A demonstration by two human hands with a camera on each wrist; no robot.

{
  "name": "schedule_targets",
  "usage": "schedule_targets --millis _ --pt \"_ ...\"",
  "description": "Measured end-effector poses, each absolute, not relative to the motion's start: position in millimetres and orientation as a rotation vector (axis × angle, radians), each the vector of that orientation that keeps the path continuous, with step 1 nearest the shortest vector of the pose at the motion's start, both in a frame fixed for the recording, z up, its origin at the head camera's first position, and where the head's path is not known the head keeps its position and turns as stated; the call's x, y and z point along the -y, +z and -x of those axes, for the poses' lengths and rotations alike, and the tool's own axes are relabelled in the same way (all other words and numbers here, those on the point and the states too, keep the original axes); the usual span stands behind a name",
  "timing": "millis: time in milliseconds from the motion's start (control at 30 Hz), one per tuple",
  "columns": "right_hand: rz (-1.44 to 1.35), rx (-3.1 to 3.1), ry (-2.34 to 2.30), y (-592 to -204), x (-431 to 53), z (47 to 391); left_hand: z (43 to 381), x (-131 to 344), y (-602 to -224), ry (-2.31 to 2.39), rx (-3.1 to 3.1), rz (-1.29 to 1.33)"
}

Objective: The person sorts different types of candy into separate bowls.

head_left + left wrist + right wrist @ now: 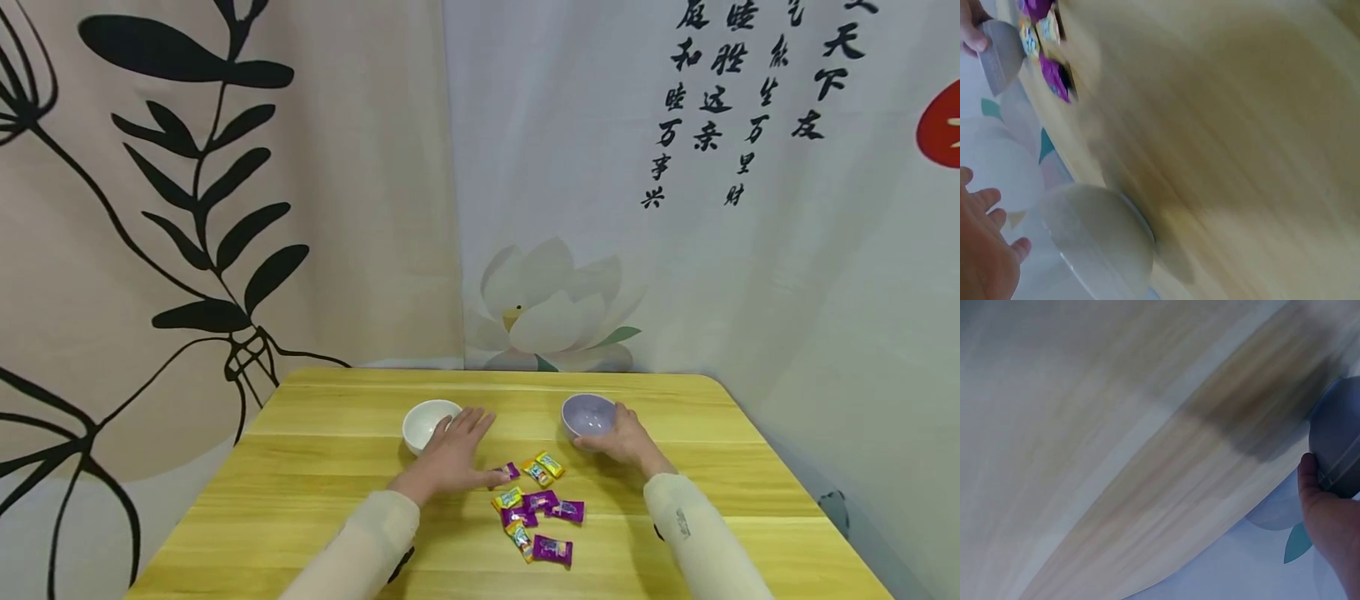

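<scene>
Far left, there's a cloth backdrop with a big black leafy plant (pixel 202 192) printed on it. In front of that is a yellowish wooden table (pixel 300 475), and the first thing on it going across is a white bowl (pixel 422 423). Just beside it is the left hand (pixel 450 462), fingers straight and spread pretty wide, nothing in its grip. From the head view the fingers overlap the bowl's right side, but the left wrist view shows a gap between them. Its thumb sits over a purple candy, can't tell if they touch.

Middle of the table: a loose bunch of wrapped candies (pixel 540 500), some purple, some yellow, a few overlapping. Beyond them a pale lotus (pixel 555 304) is printed on the backdrop.

Next over is the purple bowl (pixel 588 414), with the right hand (pixel 624 437) holding its right side, thumb along the front. Can't tell if it's off the tabletop. Further right, black brush lettering (pixel 731 100), then a red patch (pixel 939 129) at the edge.
</scene>
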State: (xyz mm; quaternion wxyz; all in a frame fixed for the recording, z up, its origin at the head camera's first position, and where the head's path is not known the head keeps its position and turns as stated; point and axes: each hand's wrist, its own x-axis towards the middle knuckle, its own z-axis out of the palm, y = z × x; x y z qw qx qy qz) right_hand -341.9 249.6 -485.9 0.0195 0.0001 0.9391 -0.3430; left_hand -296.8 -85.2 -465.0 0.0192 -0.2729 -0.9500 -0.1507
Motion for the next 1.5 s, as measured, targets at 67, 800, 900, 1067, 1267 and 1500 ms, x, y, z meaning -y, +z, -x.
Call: schedule_targets --millis 67,800,900,1067,1267,1500 --pt "-0.003 -2.920 -1.063 -487.0 -250.7 341.0 294.4 81.8 -467.8 -0.463 2.942 0.874" --pt "-0.078 -2.891 -1.131 -487.6 -248.7 325.3 271.5 33.1 -504.8 -0.722 2.915 0.844" --pt "-0.080 -2.898 -1.120 -488.7 -249.7 325.3 268.0 27.0 -505.7 -0.686 2.902 0.835" --pt "-0.051 -2.909 -1.131 -489.8 -249.9 325.3 266.3 20.5 -509.5 -0.622 2.887 0.845" --pt "-0.039 -2.932 -1.121 -489.9 -249.2 326.2 267.5 16.9 -514.4 -0.557 2.888 0.867" --pt "-0.045 -2.937 -1.133 -492.4 -252.2 325.9 267.5 14.7 -514.3 -0.474 2.879 0.903"
